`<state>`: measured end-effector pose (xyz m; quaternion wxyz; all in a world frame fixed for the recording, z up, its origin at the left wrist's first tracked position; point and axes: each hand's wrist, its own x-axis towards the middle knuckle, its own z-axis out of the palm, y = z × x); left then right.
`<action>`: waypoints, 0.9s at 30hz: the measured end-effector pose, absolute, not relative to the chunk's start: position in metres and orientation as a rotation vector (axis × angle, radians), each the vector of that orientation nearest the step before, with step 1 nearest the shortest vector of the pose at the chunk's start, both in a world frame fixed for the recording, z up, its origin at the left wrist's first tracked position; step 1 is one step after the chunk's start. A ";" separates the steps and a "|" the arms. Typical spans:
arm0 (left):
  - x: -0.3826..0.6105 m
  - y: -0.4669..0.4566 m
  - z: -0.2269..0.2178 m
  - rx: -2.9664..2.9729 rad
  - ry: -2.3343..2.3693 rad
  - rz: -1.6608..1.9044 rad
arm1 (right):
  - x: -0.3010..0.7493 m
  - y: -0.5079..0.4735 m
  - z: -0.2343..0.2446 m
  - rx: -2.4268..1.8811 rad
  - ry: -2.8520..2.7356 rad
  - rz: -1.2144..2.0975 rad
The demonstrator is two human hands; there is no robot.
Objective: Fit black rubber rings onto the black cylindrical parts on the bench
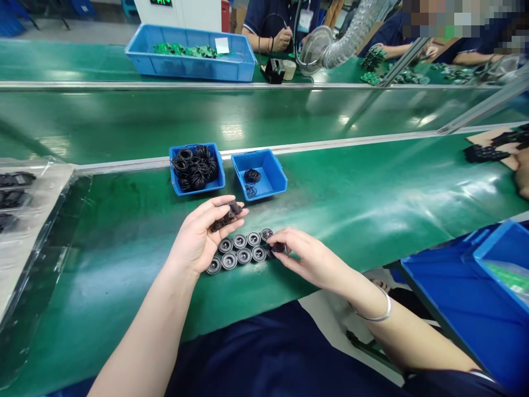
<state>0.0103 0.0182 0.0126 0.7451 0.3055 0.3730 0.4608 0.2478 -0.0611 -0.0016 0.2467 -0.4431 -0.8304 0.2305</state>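
Observation:
My left hand (202, 229) is raised over the green table, its fingers curled round several small black parts (225, 216) whose exact kind I cannot make out. Two rows of round black-and-grey cup-shaped parts (243, 255) stand on the table between my hands. At the right end of these rows, my right hand (303, 252) pinches a small dark part (278, 247) between thumb and fingers. That part is close to the last round pieces, and my fingertips partly hide them; whether it touches them I cannot tell.
Behind my hands stand a blue bin (177, 184) heaped with black rings or coiled cords, and another blue bin (270, 175) with a few. Plastic-covered trays (37, 220) lie left. Across the bench are a large blue tray (190, 69) with green boards, an exhaust hose (351, 41) and co-workers.

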 end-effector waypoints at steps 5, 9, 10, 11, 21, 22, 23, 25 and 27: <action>0.011 0.016 0.013 0.660 0.824 0.972 | 0.250 -0.059 0.001 -1.209 -2.321 0.619; 0.011 0.014 0.016 0.659 0.802 0.963 | 0.251 -0.054 0.014 -1.226 -2.243 0.645; 0.011 0.014 0.017 0.656 0.796 0.961 | 0.250 -0.051 0.018 -1.238 -2.178 0.642; 0.011 0.013 0.017 0.651 0.788 0.956 | 0.248 -0.049 0.021 -1.251 -2.094 0.653; 0.016 0.012 0.014 0.562 0.727 0.891 | 0.188 -0.015 0.016 -1.084 -1.564 1.010; 0.016 0.013 0.014 0.562 0.730 0.899 | 0.186 -0.013 0.014 -1.077 -1.546 1.021; 0.016 0.013 0.014 0.565 0.734 0.906 | 0.186 -0.011 0.013 -1.066 -1.532 1.038; 0.015 0.013 0.015 0.580 0.750 0.915 | 0.188 -0.008 0.011 -1.046 -1.514 1.070; 0.015 0.013 0.015 0.598 0.780 0.919 | 0.190 -0.006 0.010 -1.046 -1.497 1.091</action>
